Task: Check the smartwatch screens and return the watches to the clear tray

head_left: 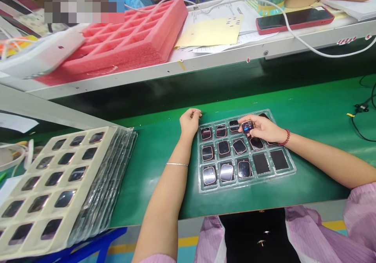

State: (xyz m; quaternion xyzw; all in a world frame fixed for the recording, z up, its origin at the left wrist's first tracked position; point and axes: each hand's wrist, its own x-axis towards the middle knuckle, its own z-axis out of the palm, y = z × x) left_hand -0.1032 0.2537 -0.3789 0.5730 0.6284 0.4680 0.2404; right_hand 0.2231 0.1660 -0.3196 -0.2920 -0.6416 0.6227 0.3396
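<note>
Green covers the worktable [135, 192], with a white shelf [138, 77] along its far edge carrying a pink foam block [172, 31] and a phone [293, 20]; at the table's left edge, a cream tray [100, 158] tops a stack of clear trays [117, 173]. Near the table's front edge lies a clear tray of square watches [223, 148]. Ten sit plainly in their cells; two cells by the near right corner show only bare black bottoms, and others toward the far right are partly hidden by the right hand [264, 129]. One piece, the lit watch [247, 127], is out and being handled; how many have already had a turn, or remain, cannot be told. It is pinched at the fingertips, screen facing up, thumb along its near side and fingers at its far side, over the tray's far half. The left hand [190, 121] is loosely curled just beside the far left corner; whether it encloses anything cannot be told.
</note>
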